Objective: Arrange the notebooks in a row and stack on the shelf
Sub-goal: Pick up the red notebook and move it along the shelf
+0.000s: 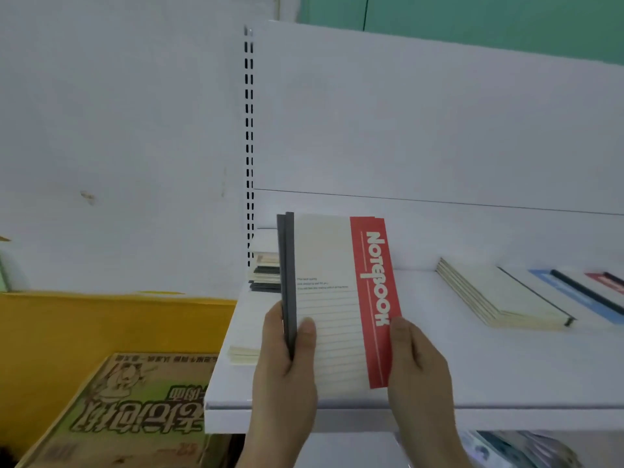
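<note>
The left hand point(287, 363) grips the grey spines and the right hand point(417, 363) clasps the red-banded edge of two flat, cream lined-cover notebooks point(332, 302), held upright over the smooth white shelf point(489, 373), between a stack point(265, 268) and a row point(499, 298).

A white wall point(111, 136) fills the view from 9 to 11 o'clock, marked by a small scuff. A slotted upright rail point(249, 146) runs down the middle. Teal-green panelling point(472, 21) shows at 1 o'clock. A yellow surface point(101, 319) sits at 8 o'clock.
</note>
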A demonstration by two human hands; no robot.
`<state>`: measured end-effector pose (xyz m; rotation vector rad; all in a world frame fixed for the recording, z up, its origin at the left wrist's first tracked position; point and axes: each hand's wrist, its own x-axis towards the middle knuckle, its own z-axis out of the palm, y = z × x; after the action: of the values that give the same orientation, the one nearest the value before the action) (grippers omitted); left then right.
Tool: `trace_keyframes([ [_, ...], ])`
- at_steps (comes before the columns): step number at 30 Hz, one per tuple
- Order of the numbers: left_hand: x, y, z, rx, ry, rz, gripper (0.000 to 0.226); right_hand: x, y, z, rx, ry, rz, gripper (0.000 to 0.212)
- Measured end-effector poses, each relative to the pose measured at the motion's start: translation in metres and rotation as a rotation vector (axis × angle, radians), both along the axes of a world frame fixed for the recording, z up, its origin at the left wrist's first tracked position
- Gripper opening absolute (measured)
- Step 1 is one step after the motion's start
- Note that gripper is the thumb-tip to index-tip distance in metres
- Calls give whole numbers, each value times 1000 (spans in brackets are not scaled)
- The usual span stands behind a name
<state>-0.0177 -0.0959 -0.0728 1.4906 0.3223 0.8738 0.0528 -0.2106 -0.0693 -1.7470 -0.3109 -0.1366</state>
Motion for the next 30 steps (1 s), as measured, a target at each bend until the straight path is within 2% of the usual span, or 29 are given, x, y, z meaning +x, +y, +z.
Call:
trace_keyframes([
  [4, 10, -14, -9, -75, 29, -157, 21, 3, -27, -3, -35, -13, -73, 25],
  [8, 23, -39, -7, -130, 115, -391, 33, 5, -66, -3, -100, -43, -165, 23],
  [14, 55, -111, -8, -43, 88, -426, 43, 15, -145, -4, -148, -26, -205, 19],
  [17, 74, -152, -5, 35, 66, -451, 46, 26, -190, -3, -174, -6, -225, 25],
  [21, 103, -221, 0, 27, 43, -508, 49, 50, -260, -4, -245, -84, -304, 36],
  [24, 128, -282, 3, 33, 31, -472, 53, 70, -321, -6, -303, -148, -345, 59],
  [27, 156, -339, 7, 21, 52, -437, 53, 91, -379, -6, -460, -210, -252, 69],
  [30, 188, -382, 6, 78, 71, -387, 49, 115, -431, -4, -651, -170, -181, 77],
])
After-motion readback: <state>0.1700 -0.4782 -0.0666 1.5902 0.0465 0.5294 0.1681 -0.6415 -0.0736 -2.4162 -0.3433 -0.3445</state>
